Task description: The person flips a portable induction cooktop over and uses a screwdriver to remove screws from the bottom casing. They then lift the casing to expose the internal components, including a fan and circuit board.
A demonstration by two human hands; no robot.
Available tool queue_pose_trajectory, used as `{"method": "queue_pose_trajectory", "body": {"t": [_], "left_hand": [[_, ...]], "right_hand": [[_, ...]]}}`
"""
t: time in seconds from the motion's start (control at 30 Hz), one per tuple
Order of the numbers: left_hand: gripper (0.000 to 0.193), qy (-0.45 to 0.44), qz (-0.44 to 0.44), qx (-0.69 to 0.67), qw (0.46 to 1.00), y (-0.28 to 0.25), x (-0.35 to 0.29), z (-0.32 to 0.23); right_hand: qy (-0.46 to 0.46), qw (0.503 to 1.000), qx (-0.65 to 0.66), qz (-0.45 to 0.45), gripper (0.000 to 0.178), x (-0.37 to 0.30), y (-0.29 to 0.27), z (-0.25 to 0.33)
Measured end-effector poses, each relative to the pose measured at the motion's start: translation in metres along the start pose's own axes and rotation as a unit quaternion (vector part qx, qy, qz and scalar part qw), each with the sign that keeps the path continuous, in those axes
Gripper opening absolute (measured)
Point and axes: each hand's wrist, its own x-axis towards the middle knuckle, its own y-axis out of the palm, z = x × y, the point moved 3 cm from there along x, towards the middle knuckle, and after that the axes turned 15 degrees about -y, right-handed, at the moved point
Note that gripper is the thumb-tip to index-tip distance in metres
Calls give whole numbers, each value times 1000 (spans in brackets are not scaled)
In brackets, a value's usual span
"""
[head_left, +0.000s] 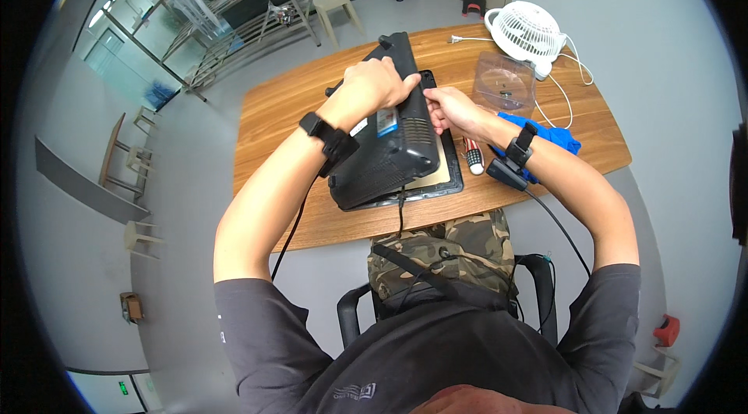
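A black plastic housing, with vent slots and a blue label, is tilted up on the table in front of me. My left hand grips its upper part, thumb over the right edge. Beneath it lies a flat black-framed panel with a beige inner face, partly covered by the housing. My right hand is at the housing's right edge with its fingers curled in; whatever they pinch is hidden. Close to that hand lies a small object with a red-and-white striped handle.
A clear plastic box with small parts and a blue cloth lie to the right. Behind them stands a white fan with its cord. A black cable hangs over the table's front edge. A black block with a cable sits below my right wrist.
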Motion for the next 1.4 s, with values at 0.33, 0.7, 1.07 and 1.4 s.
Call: {"method": "queue_pose_trajectory", "body": {"t": [0.33, 0.7, 1.07, 1.4], "left_hand": [[71, -65, 89, 56, 992, -36, 17, 3], [59, -82, 122, -45, 988, -58, 30, 85], [54, -118, 152, -111, 975, -59, 38, 207], [43, -127, 176, -147, 965, -24, 32, 298]], "right_hand": [[-121, 986, 34, 111, 28, 18, 33, 14], [9, 983, -106, 148, 30, 42, 58, -34], [113, 958, -157, 213, 38, 78, 122, -100], [124, 956, -199, 177, 41, 98, 165, -124]]}}
